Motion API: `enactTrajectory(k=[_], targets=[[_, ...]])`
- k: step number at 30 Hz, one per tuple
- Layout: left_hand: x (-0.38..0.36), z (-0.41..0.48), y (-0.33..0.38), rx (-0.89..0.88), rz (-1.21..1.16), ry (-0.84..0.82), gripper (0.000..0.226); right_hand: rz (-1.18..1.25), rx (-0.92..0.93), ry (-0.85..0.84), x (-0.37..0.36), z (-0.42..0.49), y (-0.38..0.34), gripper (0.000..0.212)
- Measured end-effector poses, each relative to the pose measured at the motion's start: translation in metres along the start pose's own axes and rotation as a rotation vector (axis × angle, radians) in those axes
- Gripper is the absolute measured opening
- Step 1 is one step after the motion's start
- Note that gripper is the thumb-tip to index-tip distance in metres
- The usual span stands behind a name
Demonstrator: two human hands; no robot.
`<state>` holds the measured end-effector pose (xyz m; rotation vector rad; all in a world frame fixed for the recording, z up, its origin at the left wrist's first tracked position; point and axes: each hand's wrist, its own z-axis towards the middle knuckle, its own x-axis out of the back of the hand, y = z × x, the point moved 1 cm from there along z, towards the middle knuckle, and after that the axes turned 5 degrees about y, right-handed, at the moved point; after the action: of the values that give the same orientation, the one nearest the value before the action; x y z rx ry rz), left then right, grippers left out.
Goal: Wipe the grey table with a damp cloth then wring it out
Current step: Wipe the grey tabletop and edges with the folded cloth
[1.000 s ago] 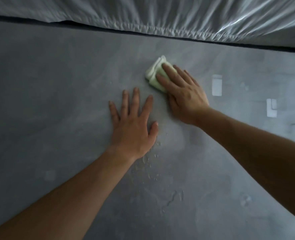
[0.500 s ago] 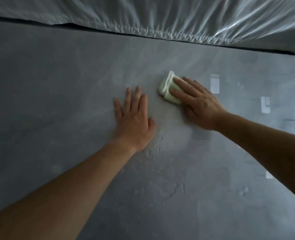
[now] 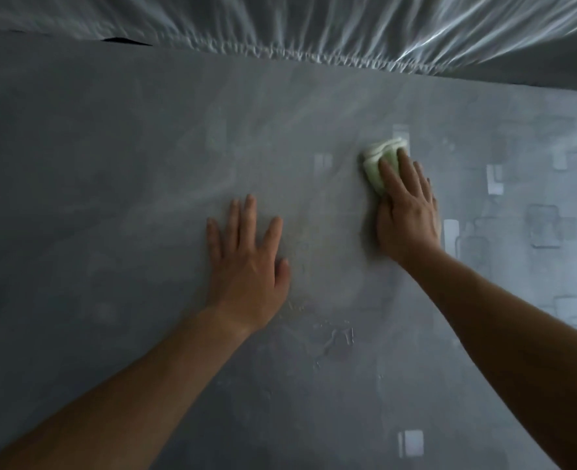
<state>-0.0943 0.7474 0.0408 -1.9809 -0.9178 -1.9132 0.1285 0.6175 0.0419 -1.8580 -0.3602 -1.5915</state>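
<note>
Pressing a folded green cloth point(image 3: 378, 164) onto the grey table point(image 3: 110, 198), the right hand point(image 3: 407, 212) keeps fingers flat; left hand point(image 3: 246, 262) splayed, empty.

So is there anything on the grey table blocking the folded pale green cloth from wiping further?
Nothing visible does. The right hand presses the folded pale green cloth on the bare grey table; the left hand lies apart.

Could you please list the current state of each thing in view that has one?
Pale green folded cloth: folded, flat on the table, pressed under the right fingers.
Grey table: water droplets beside the left wrist.
Left hand: open, flat on the table, holding nothing.
Right hand: open, palm down on the cloth.
</note>
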Motion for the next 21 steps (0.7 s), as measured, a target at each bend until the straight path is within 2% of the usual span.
enactTrajectory(k=[2,3,6,8,10,13,15,21], targets=[[-0.003,-0.008,-0.002,0.015,0.008,-0.003,0.066,0.018,-0.084,0.03,-0.005,-0.008,-0.016,0.063],[-0.003,-0.01,-0.003,0.025,0.003,0.0,0.067,0.026,-0.046,0.026,-0.008,-0.023,-0.023,0.063],[-0.004,-0.015,-0.004,0.036,0.004,-0.007,0.069,-0.014,0.276,-0.074,-0.014,-0.091,-0.032,0.061],[-0.006,-0.016,-0.006,0.033,0.008,-0.024,0.071,-0.03,0.435,-0.147,-0.01,-0.099,-0.02,0.059],[-0.009,-0.016,-0.007,0.037,0.01,-0.023,0.073,-0.04,0.382,-0.112,-0.008,-0.073,-0.014,0.06],[-0.012,-0.016,-0.008,0.033,0.023,-0.017,0.074,-0.008,0.113,-0.018,-0.013,-0.037,-0.023,0.063],[-0.012,-0.019,-0.01,0.031,0.024,-0.009,0.073,-0.004,0.103,-0.002,-0.02,-0.051,-0.03,0.063],[-0.013,-0.049,-0.006,0.081,0.073,0.011,0.078,-0.056,0.617,-0.128,-0.008,-0.158,0.024,0.056]])
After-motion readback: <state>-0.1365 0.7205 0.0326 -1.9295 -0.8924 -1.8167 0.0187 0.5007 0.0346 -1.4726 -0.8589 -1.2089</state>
